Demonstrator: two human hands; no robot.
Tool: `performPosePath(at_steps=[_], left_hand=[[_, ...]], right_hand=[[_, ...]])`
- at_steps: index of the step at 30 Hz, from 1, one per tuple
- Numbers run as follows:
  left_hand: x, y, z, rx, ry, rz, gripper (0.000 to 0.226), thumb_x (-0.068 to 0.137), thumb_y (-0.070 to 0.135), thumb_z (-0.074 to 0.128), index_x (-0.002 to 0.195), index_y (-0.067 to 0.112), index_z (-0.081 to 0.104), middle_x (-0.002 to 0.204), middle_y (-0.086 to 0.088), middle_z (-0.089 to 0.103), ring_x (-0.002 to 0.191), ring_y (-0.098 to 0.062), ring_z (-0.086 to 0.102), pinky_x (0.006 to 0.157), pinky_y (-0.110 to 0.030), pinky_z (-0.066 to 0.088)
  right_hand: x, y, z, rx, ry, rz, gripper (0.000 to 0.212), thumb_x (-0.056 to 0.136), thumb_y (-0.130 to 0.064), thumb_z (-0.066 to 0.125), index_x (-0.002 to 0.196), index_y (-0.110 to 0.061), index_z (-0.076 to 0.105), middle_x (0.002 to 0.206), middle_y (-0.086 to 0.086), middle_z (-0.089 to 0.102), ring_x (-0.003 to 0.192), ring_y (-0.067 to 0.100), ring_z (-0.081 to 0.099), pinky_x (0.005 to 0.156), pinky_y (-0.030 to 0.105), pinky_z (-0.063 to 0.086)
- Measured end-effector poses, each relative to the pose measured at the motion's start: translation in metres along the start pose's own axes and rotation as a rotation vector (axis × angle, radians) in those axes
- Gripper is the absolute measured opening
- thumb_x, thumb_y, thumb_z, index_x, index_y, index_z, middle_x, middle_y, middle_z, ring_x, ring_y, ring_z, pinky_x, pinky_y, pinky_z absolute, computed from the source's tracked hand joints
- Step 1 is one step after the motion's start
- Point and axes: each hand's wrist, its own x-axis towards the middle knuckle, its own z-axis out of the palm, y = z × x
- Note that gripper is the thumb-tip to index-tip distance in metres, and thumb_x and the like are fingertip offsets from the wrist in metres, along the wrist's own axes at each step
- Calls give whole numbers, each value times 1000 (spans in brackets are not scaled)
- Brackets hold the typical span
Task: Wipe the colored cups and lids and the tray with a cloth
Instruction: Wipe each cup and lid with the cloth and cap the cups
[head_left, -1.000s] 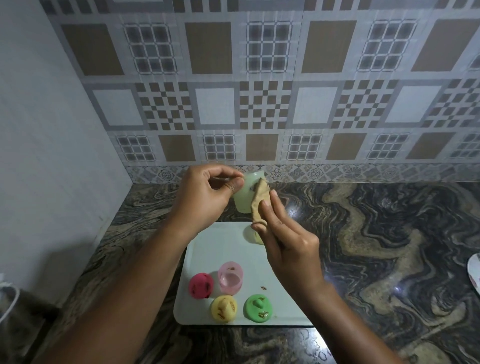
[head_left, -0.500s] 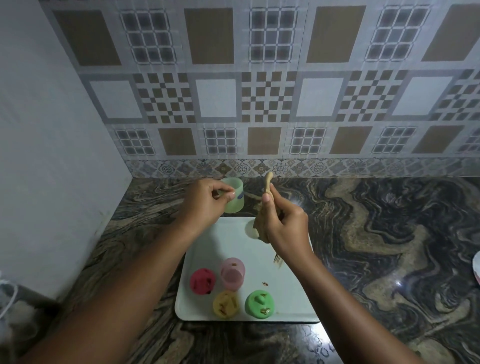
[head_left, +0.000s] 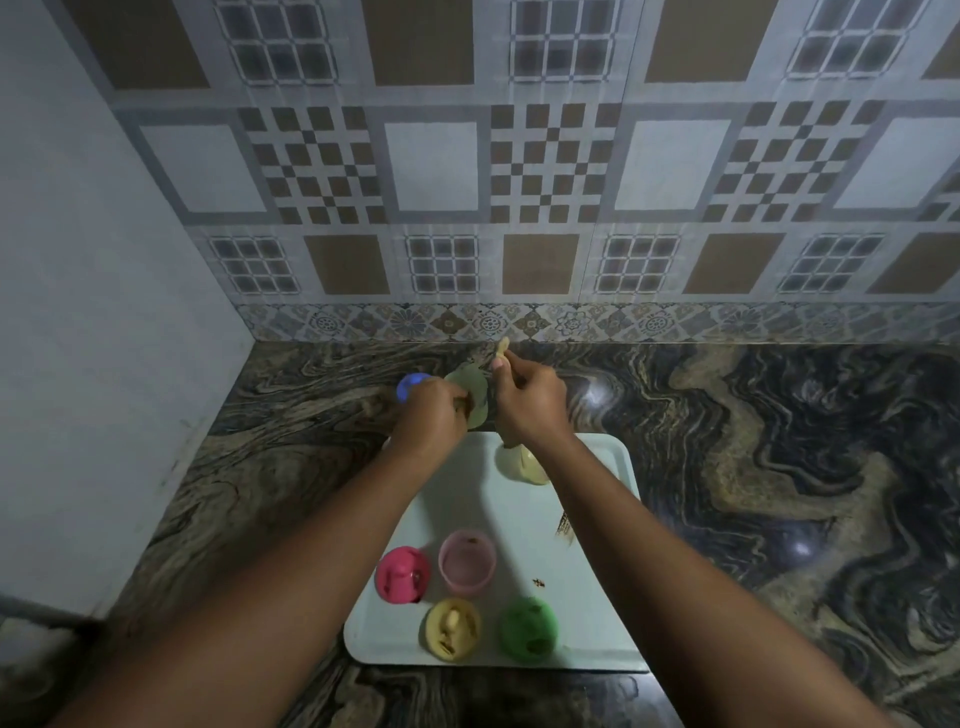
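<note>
We hold the pale green translucent plastic cup (head_left: 470, 397) in our left hand (head_left: 431, 415), fingers curled on it, just beyond the far edge of the pale rectangular tray (head_left: 597, 519). Our right hand (head_left: 530, 402) pinches the beige cloth (head_left: 511, 444), which sticks up above the thumb and hangs down toward the tray. The cup lies just left of that grip, beside the cloth; we cannot tell whether they touch or which way its mouth faces. We judge the cloth hand the nearer one for the wipe, moving leftward. No brand, label or writing can be read.
</note>
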Motion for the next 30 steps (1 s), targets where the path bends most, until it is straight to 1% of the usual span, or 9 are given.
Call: performPosePath(at_steps=[2, 4, 8, 12, 15, 18, 23, 27, 30], left_hand=[[7, 0, 7, 1, -35, -42, 15, 89, 8, 62, 92, 2, 76, 88, -21, 72, 84, -36, 66, 72, -30, 43], [13, -2, 12, -15, -68, -92, 14, 90, 6, 59, 90, 2, 72, 91, -21, 71, 87, -35, 65, 72, -30, 43], [25, -12, 24, 11, -96, -112, 13, 90, 4, 58, 87, 3, 70, 89, -19, 70, 86, -36, 66, 73, -36, 51], [28, -18, 31, 46, -118, -127, 12, 90, 3, 57, 86, 0, 68, 89, -21, 69, 86, -38, 65, 75, -39, 52], [29, -20, 35, 65, -136, -138, 11, 89, 0, 57, 87, -1, 68, 91, -22, 68, 88, -39, 64, 75, -38, 51], [29, -21, 37, 81, -142, -141, 10, 88, 0, 58, 89, 0, 67, 92, -22, 68, 89, -39, 64, 76, -38, 52], [27, -21, 29, 198, -123, -62, 29, 84, 12, 62, 113, 12, 69, 110, -12, 68, 105, -33, 64, 79, -38, 53], [15, -8, 8, 122, -10, 19, 29, 84, 16, 65, 113, 13, 72, 113, -13, 67, 104, -33, 63, 84, -37, 52], [-3, -3, -11, 47, 54, 43, 30, 86, 22, 68, 114, 14, 72, 111, -11, 68, 99, -31, 65, 84, -33, 51]], right_hand=[[8, 4, 6, 11, 7, 19, 43, 103, -35, 55, 139, -13, 61, 122, 11, 74, 114, 19, 68, 84, 16, 42], [14, 8, 10, 19, 16, 34, 43, 103, -35, 56, 139, -13, 62, 120, 10, 74, 111, 17, 69, 82, 15, 43], [21, 18, 15, 18, 8, 43, 40, 103, -34, 55, 136, -15, 65, 89, 11, 79, 79, 14, 71, 70, 24, 53], [22, 25, 19, 13, 4, 59, 37, 102, -34, 57, 133, -17, 68, 66, 7, 71, 71, 25, 73, 65, 34, 55], [24, 28, 21, 4, 8, 53, 37, 102, -33, 57, 132, -15, 69, 66, 11, 70, 66, 21, 67, 65, 33, 49], [23, 31, 23, 9, -7, 72, 38, 102, -35, 58, 134, -18, 67, 62, 7, 68, 63, 16, 64, 69, 32, 53], [19, 26, 19, 38, -5, 73, 37, 101, -34, 59, 133, -18, 68, 61, 3, 65, 65, 16, 64, 74, 43, 59], [7, 17, 12, 78, -6, 65, 36, 101, -35, 58, 130, -18, 70, 58, -2, 65, 59, 11, 63, 71, 39, 58], [-15, 6, 3, 135, -32, 60, 32, 102, -34, 56, 126, -20, 72, 53, 0, 61, 49, 14, 59, 56, 29, 54]])
